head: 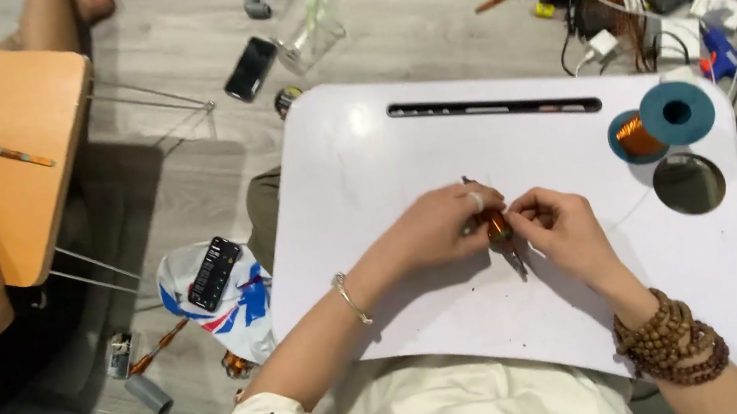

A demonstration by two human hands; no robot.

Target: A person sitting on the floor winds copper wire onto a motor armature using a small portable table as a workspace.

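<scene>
Between our two hands, mid-counter: small rod wound with copper wire (497,227).
Left grip (452,221): we see it closed on the rod's upper end.
Right grip (558,222): closed on the rod from the other side.
Counter (381,164): white lap tray beneath both grips.
Beyond right grip: teal spool of copper wire (662,123), well apart.
Left of left grip: phone (214,273) on floor.

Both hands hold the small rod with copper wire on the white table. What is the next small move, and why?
Probably one more turn of wire around the rod. The left hand and right hand pinch it together over the white table, only its middle looks copper-wrapped, and the copper wire spool lies close to the right.
</scene>
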